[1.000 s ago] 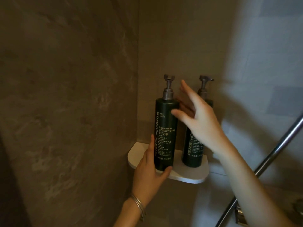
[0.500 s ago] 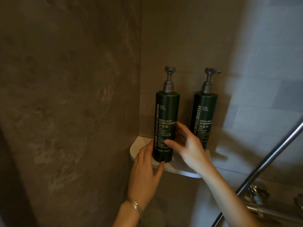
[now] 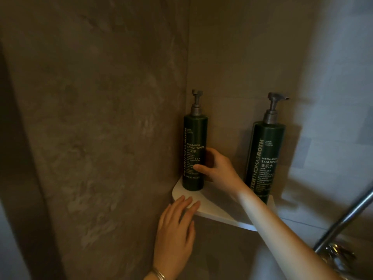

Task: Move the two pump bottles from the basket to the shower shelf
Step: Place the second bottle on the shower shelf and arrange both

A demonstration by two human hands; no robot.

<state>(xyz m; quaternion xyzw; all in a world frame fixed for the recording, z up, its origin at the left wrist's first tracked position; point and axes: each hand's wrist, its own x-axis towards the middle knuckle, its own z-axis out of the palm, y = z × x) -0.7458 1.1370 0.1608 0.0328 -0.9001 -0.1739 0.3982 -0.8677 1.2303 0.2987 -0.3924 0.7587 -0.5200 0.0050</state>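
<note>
Pump bottles, both dark green, stand upright on the white corner shower shelf (image 3: 214,211), so the moving looks done and the step in hand is final positioning. At the left, the left hand (image 3: 175,229) lies flat and open, fingers spread, their tips resting on the shelf's near edge, grasping nothing. Just above, the conditioner bottle (image 3: 194,152) sits tucked into the corner by the brown wall (image 3: 90,128). The right hand (image 3: 219,168) curls loosely around that bottle's lower right side, thumb on the label. Farther right, well apart, the shampoo bottle (image 3: 265,158) stands untouched. Next, I judge, both hands need only let go gently without tipping anything.
</note>
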